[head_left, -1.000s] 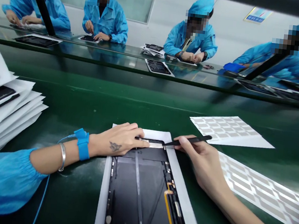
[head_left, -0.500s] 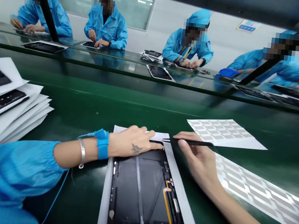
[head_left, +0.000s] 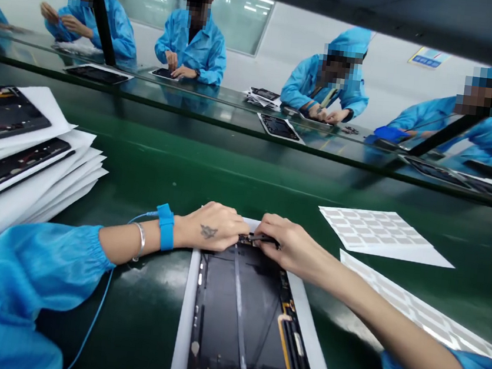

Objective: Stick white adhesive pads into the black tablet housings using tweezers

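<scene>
An opened tablet shell (head_left: 248,321) lies on a white sheet (head_left: 186,320) on the green belt in front of me. My left hand (head_left: 212,227) rests curled on the shell's far left corner, fingers pressed down. My right hand (head_left: 286,241) is closed round black tweezers (head_left: 261,239), whose tips point left at the shell's far edge between both hands. A blue wrist strap (head_left: 165,226) and a silver bangle (head_left: 140,240) sit on my left wrist.
Two white sheets of grey stickers (head_left: 374,230) (head_left: 418,313) lie to the right. A stack of shells on white sheets (head_left: 18,152) stands at the left. Beyond a raised green ledge (head_left: 252,129), several people in blue coats work on similar shells.
My right hand has moved left and turned over, bringing the tweezers down to the shell's far edge beside my left hand. My left fingers have curled in. The view has shifted slightly.
</scene>
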A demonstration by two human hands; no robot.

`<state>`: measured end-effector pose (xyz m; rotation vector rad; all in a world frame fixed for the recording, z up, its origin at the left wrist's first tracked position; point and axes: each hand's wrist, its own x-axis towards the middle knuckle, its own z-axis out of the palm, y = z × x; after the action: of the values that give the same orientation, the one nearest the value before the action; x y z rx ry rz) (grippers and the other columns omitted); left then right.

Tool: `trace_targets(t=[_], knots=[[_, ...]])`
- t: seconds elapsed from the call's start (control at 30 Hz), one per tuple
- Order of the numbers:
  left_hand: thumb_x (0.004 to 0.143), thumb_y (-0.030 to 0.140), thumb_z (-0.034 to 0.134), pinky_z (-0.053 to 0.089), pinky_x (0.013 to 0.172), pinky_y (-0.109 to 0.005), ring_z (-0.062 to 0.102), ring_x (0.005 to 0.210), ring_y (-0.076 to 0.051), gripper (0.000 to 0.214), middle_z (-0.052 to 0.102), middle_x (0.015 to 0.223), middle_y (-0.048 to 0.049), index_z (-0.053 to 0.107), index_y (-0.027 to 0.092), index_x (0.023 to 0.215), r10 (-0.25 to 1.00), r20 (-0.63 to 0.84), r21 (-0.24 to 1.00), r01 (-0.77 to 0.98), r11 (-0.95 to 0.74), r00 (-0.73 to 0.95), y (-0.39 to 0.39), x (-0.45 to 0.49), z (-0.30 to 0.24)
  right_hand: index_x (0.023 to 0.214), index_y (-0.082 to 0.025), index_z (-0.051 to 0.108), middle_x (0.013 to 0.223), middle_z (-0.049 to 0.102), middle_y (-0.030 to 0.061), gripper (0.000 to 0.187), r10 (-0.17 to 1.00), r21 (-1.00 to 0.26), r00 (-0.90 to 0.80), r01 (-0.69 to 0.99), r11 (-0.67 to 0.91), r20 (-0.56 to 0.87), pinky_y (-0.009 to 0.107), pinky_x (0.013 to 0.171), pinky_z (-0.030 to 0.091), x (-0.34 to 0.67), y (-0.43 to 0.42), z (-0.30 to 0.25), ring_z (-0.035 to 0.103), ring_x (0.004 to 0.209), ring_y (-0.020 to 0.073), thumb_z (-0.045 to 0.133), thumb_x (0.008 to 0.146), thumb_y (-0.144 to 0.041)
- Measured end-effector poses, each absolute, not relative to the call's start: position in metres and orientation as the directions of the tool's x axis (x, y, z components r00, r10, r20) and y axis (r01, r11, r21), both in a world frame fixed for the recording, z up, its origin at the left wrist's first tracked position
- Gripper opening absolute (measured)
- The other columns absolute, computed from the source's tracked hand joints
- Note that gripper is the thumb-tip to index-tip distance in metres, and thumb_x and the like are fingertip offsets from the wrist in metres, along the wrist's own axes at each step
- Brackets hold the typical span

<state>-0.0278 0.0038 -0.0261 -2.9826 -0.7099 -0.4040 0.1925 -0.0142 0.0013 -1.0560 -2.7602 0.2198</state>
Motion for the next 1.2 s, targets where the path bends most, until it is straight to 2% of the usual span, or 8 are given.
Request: trace_targets(t=[0.33, 0.47, 0.6, 0.67, 0.77, 0.83, 1.0, 1.2], knots=[[0.090, 0.013, 0.047, 0.046, 0.065, -0.028, 0.060, 0.079, -0.019, 0.014, 0.070, 0.090, -0.0053, 0.061, 0.015, 0.088, 0.366, 0.256, -0.025, 0.384, -0.923, 0.895, 0.002, -0.027, -0.025, 0.080, -0.020, 0.056, 0.082, 0.058, 0.0055, 0.016, 0.583, 0.007, -0.812, 0.583, 0.813, -0.044, 0.031, 0.065, 0.041, 0.196, -0.010, 0.008, 0.055, 0.073, 0.0193, 0.050, 0.084, -0.006], [0.091, 0.011, 0.048, 0.044, 0.061, -0.029, 0.059, 0.077, -0.018, 0.013, 0.068, 0.089, -0.0060, 0.059, 0.015, 0.085, 0.318, 0.274, -0.060, 0.346, -0.936, 0.908, 0.001, -0.026, -0.025, 0.078, -0.020, 0.056, 0.079, 0.058, 0.0043, 0.015, 0.649, -0.113, -0.759, 0.651, 0.751, -0.051, 0.030, 0.061, 0.042, 0.218, -0.009, 0.009, 0.057, 0.070, 0.0181, 0.049, 0.087, -0.011], [0.090, 0.009, 0.049, 0.042, 0.058, -0.029, 0.058, 0.075, -0.018, 0.012, 0.067, 0.086, -0.0057, 0.059, 0.015, 0.085, 0.296, 0.312, -0.077, 0.334, -0.940, 0.903, 0.001, -0.025, -0.027, 0.083, -0.020, 0.062, 0.079, 0.061, 0.0045, 0.017, 0.731, -0.245, -0.659, 0.690, 0.681, 0.176, 0.030, 0.063, 0.048, 0.229, -0.023, -0.004, 0.060, 0.072, 0.0184, 0.048, 0.087, -0.011], [0.090, 0.010, 0.050, 0.041, 0.058, -0.029, 0.058, 0.074, -0.018, 0.012, 0.066, 0.085, -0.0054, 0.059, 0.015, 0.084, 0.295, 0.316, -0.082, 0.336, -0.938, 0.902, 0.001, -0.025, -0.028, 0.093, -0.020, 0.066, 0.083, 0.062, 0.0058, 0.022, 0.719, -0.309, -0.633, 0.650, 0.695, 0.285, 0.030, 0.067, 0.051, 0.229, -0.032, -0.011, 0.062, 0.077, 0.0187, 0.048, 0.089, -0.010], [0.090, 0.010, 0.050, 0.042, 0.058, -0.030, 0.058, 0.075, -0.018, 0.013, 0.066, 0.085, -0.0049, 0.059, 0.015, 0.084, 0.295, 0.313, -0.085, 0.336, -0.938, 0.903, 0.001, -0.025, -0.028, 0.109, -0.022, 0.069, 0.085, 0.062, 0.0056, 0.027, 0.677, -0.387, -0.684, 0.566, 0.728, 0.271, 0.028, 0.068, 0.053, 0.229, -0.043, -0.016, 0.063, 0.078, 0.0173, 0.050, 0.092, -0.014], [0.090, 0.011, 0.050, 0.043, 0.060, -0.031, 0.058, 0.076, -0.019, 0.013, 0.067, 0.086, -0.0046, 0.060, 0.015, 0.085, 0.292, 0.312, -0.084, 0.332, -0.939, 0.904, 0.001, -0.026, -0.027, 0.111, -0.023, 0.070, 0.083, 0.061, 0.0050, 0.027, 0.682, -0.385, -0.694, 0.578, 0.719, 0.231, 0.028, 0.066, 0.052, 0.232, -0.045, -0.013, 0.063, 0.076, 0.0171, 0.052, 0.092, -0.016], [0.091, 0.011, 0.049, 0.043, 0.062, -0.030, 0.057, 0.077, -0.019, 0.015, 0.067, 0.087, -0.0046, 0.062, 0.014, 0.085, 0.312, 0.299, -0.056, 0.343, -0.938, 0.902, 0.002, -0.027, -0.026, 0.090, -0.020, 0.070, 0.081, 0.063, 0.0051, 0.023, 0.736, -0.365, -0.627, 0.642, 0.674, 0.255, 0.029, 0.067, 0.052, 0.234, -0.041, -0.010, 0.064, 0.076, 0.0177, 0.050, 0.089, -0.009], [0.091, 0.011, 0.049, 0.043, 0.067, -0.028, 0.056, 0.081, -0.018, 0.018, 0.069, 0.088, -0.0030, 0.067, 0.016, 0.092, 0.421, 0.295, 0.079, 0.418, -0.905, 0.858, 0.005, -0.026, -0.028, 0.113, -0.022, 0.068, 0.087, 0.061, 0.0056, 0.031, 0.691, -0.394, -0.621, 0.568, 0.722, 0.371, 0.031, 0.072, 0.053, 0.215, -0.040, -0.028, 0.063, 0.082, 0.0177, 0.049, 0.092, -0.009]])
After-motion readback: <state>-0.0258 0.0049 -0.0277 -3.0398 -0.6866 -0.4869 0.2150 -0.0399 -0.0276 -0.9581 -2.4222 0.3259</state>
